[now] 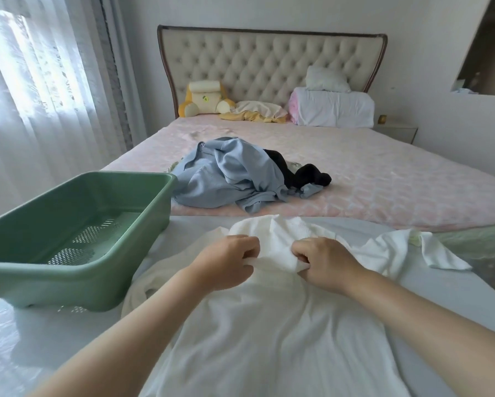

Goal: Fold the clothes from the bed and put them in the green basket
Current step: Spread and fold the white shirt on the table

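Pinched the bunched top edge of a white shirt (269,333), spread flat nearest, with left hand (226,263) and right hand (323,263), fingers curled. Had the green basket (54,282) just left. Farther on, faced blue and black clothes (229,173) heaped on the bed (383,179), then pillows (333,108), headboard (269,67).

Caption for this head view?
Left hand and right hand pinch a white shirt beside the green basket; blue garment and black garment behind.

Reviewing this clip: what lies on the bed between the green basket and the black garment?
In the head view, a crumpled light blue garment lies there, close by the green basket and draped partly over the black garment.
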The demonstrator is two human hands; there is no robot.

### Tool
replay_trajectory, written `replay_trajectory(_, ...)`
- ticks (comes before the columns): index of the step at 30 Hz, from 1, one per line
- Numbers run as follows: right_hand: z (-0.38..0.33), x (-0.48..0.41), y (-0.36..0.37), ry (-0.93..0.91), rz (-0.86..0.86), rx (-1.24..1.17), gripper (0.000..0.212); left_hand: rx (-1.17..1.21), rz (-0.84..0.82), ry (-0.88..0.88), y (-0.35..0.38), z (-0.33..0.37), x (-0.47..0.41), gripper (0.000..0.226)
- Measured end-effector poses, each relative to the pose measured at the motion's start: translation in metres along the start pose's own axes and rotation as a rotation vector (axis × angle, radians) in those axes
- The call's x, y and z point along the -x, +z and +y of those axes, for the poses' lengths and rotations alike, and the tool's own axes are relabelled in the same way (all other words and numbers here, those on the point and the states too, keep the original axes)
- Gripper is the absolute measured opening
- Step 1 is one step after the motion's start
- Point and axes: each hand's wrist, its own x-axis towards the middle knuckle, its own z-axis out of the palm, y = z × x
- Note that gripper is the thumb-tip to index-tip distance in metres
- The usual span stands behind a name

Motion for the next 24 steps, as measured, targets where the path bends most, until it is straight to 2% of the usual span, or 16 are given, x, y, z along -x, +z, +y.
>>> replay_trajectory(4, -0.021, 0.016, -0.003, 0.082, -0.478, -0.153, 0.028, -0.005, -0.598, -0.130, -0.014, 0.015, 0.016, 0.017)
replay_trajectory(5, -0.025, 0.018, -0.006, 0.092, -0.575, -0.221, 0.027, 0.014, -0.672, -0.173, -0.018, 0.017, 0.018, 0.020)
replay_trajectory(6, -0.027, 0.019, -0.011, 0.115, -0.617, -0.309, 0.025, 0.076, -0.669, -0.204, -0.019, 0.018, 0.018, 0.018)
replay_trajectory(8, -0.024, 0.017, -0.016, 0.199, -0.487, -0.456, 0.012, 0.177, -0.485, -0.202, -0.017, 0.017, 0.014, 0.015)
replay_trajectory(10, -0.016, 0.015, -0.014, 0.255, -0.210, -0.406, 0.017, 0.070, -0.231, -0.133, -0.007, 0.012, 0.007, 0.021)
replay_trajectory(11, -0.012, 0.014, -0.010, 0.263, -0.123, -0.363, 0.019, 0.020, -0.172, -0.088, -0.001, 0.009, 0.004, 0.022)
replay_trajectory(12, -0.008, 0.014, -0.005, 0.259, -0.092, -0.351, 0.020, -0.016, -0.172, -0.048, 0.007, 0.006, 0.003, 0.026)
replay_trajectory(14, -0.003, 0.014, 0.004, 0.236, -0.196, -0.319, 0.026, -0.078, -0.234, -0.027, 0.026, -0.001, -0.001, 0.040)
replay_trajectory(16, 0.002, 0.012, 0.012, 0.228, -0.370, -0.204, 0.043, -0.064, -0.207, -0.070, 0.038, -0.007, -0.006, 0.032)
replay_trajectory(18, 0.004, 0.007, 0.015, 0.247, -0.410, -0.141, 0.044, -0.025, -0.125, -0.064, 0.044, -0.012, -0.010, 0.018)
replay_trajectory(21, 0.006, -0.001, 0.017, 0.262, -0.248, -0.029, 0.016, 0.000, 0.006, -0.060, 0.043, -0.008, -0.013, 0.015)
replay_trajectory(24, 0.010, -0.010, 0.013, 0.291, 0.037, -0.076, 0.015, 0.168, 0.263, -0.135, 0.025, -0.004, -0.020, 0.013)
